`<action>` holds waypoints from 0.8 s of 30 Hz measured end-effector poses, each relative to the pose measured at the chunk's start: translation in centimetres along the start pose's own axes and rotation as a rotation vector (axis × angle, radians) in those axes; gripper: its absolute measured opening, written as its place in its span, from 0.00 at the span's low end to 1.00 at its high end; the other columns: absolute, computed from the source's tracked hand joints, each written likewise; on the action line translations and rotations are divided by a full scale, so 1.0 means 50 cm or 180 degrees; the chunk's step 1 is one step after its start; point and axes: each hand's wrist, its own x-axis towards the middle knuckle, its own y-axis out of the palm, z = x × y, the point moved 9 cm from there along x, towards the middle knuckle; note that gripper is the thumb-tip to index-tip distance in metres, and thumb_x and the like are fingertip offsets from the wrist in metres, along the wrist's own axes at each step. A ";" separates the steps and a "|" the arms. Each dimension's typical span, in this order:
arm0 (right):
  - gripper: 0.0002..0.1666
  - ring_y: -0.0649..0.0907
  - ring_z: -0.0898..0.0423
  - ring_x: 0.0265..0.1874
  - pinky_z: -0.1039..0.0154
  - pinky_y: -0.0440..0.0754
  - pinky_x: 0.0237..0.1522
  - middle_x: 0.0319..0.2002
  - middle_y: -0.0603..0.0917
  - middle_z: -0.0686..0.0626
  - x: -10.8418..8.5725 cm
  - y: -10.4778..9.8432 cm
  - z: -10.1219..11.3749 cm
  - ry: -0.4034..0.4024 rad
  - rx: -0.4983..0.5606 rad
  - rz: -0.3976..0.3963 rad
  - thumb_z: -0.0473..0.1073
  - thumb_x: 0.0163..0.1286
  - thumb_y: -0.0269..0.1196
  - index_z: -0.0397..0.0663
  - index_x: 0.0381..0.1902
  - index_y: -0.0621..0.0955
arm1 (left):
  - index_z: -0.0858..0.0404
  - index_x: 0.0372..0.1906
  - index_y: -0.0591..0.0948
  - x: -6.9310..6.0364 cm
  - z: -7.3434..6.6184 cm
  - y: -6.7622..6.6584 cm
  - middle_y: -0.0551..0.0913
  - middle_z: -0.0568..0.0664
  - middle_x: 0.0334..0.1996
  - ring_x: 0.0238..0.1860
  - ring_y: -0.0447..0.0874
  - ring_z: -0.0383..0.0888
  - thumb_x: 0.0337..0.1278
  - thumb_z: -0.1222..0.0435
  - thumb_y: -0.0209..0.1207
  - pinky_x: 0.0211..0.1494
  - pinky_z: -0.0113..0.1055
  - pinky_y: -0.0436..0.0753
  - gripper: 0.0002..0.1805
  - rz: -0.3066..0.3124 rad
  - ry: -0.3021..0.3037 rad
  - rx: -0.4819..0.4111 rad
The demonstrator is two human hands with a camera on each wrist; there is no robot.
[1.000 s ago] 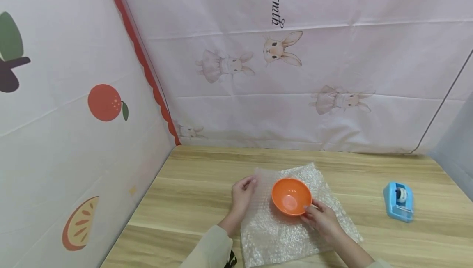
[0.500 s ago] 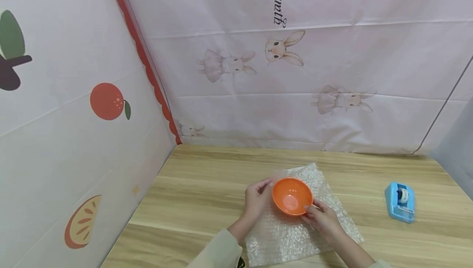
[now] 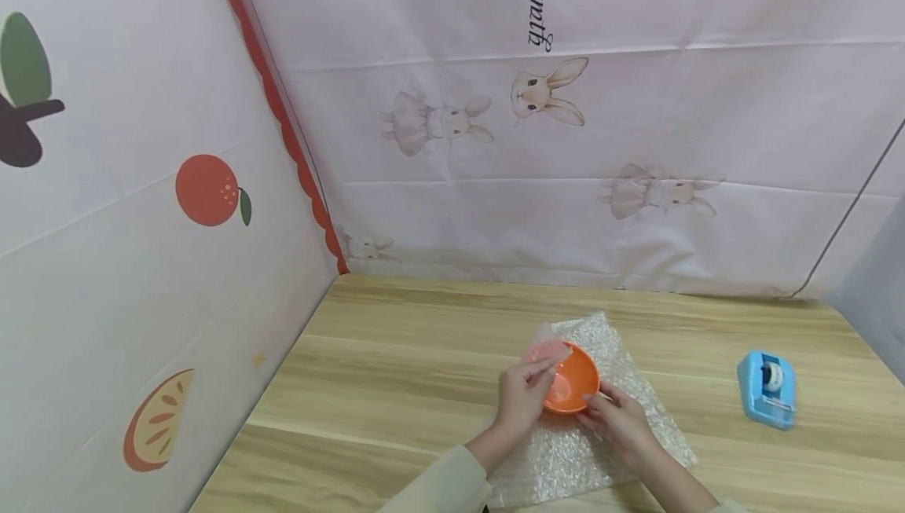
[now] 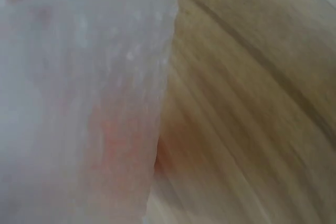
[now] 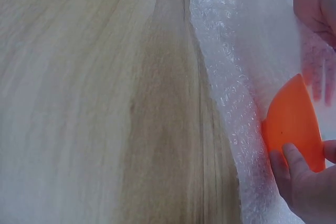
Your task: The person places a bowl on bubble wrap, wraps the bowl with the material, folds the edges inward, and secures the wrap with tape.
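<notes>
One edge of bubble wrap (image 3: 574,458) is pinched by the left hand (image 3: 522,401) over the orange bowl (image 3: 583,376), lower frame, right of centre, gripped in the fingers of the right hand (image 3: 624,422); it might be tipped by hard tugging.

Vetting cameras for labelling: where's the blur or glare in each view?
Head: fairly sharp, with bright glints on the bubble wrap; left wrist: the bubble wrap is heavily blurred, the table soft too; right wrist: small glints on the bubble wrap, a pale haze on the table's left, the orange bowl's outline readable.
</notes>
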 end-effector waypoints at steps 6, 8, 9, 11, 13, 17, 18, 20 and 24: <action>0.35 0.82 0.66 0.30 0.69 0.83 0.39 0.35 0.79 0.51 0.001 -0.001 0.001 -0.0033 0.0019 -0.0010 0.31 0.65 0.49 0.21 0.66 0.51 | 0.70 0.46 0.82 0.000 0.002 0.015 0.84 0.58 0.46 0.53 0.80 0.52 0.51 0.72 0.56 0.55 0.39 0.78 0.15 0.0065 -0.0007 0.0206; 0.36 0.82 0.66 0.29 0.69 0.83 0.39 0.34 0.80 0.51 0.002 0.000 0.000 -0.0042 0.0040 -0.0005 0.31 0.65 0.50 0.21 0.66 0.51 | 0.71 0.49 0.80 0.001 0.007 0.021 0.83 0.61 0.45 0.46 0.82 0.51 0.51 0.73 0.55 0.49 0.38 0.81 0.17 0.0201 -0.0081 0.0271; 0.36 0.82 0.66 0.30 0.69 0.83 0.39 0.34 0.80 0.51 0.003 0.000 0.000 -0.0045 0.0041 0.0004 0.31 0.65 0.50 0.21 0.66 0.50 | 0.71 0.50 0.79 0.002 0.009 0.023 0.82 0.61 0.46 0.42 0.82 0.51 0.51 0.74 0.54 0.45 0.37 0.82 0.18 0.0288 -0.0118 0.0302; 0.35 0.82 0.66 0.29 0.69 0.83 0.39 0.34 0.80 0.51 0.003 -0.001 -0.001 -0.0038 0.0036 0.0000 0.31 0.65 0.50 0.21 0.66 0.50 | 0.69 0.50 0.79 0.004 0.012 0.027 0.82 0.61 0.47 0.40 0.80 0.48 0.51 0.78 0.51 0.42 0.34 0.81 0.19 0.0479 -0.0183 0.0402; 0.35 0.82 0.66 0.30 0.69 0.83 0.40 0.34 0.80 0.51 0.004 -0.001 -0.001 -0.0020 0.0026 -0.0005 0.32 0.65 0.50 0.21 0.66 0.50 | 0.69 0.49 0.79 0.007 0.009 0.031 0.82 0.61 0.46 0.40 0.80 0.49 0.49 0.81 0.48 0.43 0.34 0.81 0.21 0.0736 -0.0128 0.0619; 0.36 0.82 0.65 0.30 0.68 0.83 0.40 0.35 0.80 0.50 0.002 -0.002 0.000 -0.0004 0.0005 0.0005 0.32 0.65 0.50 0.21 0.66 0.50 | 0.70 0.48 0.80 0.005 -0.009 0.047 0.81 0.59 0.49 0.53 0.79 0.50 0.44 0.83 0.50 0.56 0.34 0.77 0.22 0.1408 0.0298 0.1627; 0.36 0.82 0.65 0.30 0.67 0.83 0.40 0.35 0.80 0.49 0.001 -0.001 0.001 -0.0008 0.0001 0.0015 0.32 0.65 0.50 0.21 0.66 0.50 | 0.70 0.48 0.80 0.003 -0.013 0.052 0.81 0.58 0.49 0.54 0.78 0.50 0.44 0.83 0.51 0.57 0.33 0.76 0.22 0.1575 0.0491 0.1889; 0.36 0.82 0.65 0.31 0.67 0.83 0.41 0.36 0.80 0.49 0.001 -0.001 0.002 -0.0014 -0.0001 0.0028 0.32 0.65 0.51 0.21 0.66 0.50 | 0.69 0.48 0.81 0.000 -0.014 0.060 0.81 0.57 0.50 0.54 0.79 0.48 0.46 0.81 0.52 0.58 0.30 0.76 0.21 0.1845 0.0808 0.2263; 0.36 0.82 0.64 0.31 0.67 0.83 0.41 0.37 0.80 0.48 0.001 -0.002 0.001 0.0003 -0.0018 0.0006 0.33 0.66 0.51 0.21 0.66 0.51 | 0.65 0.48 0.82 -0.003 -0.010 0.063 0.81 0.53 0.51 0.56 0.77 0.45 0.54 0.75 0.52 0.61 0.29 0.73 0.17 0.2096 0.1358 0.2588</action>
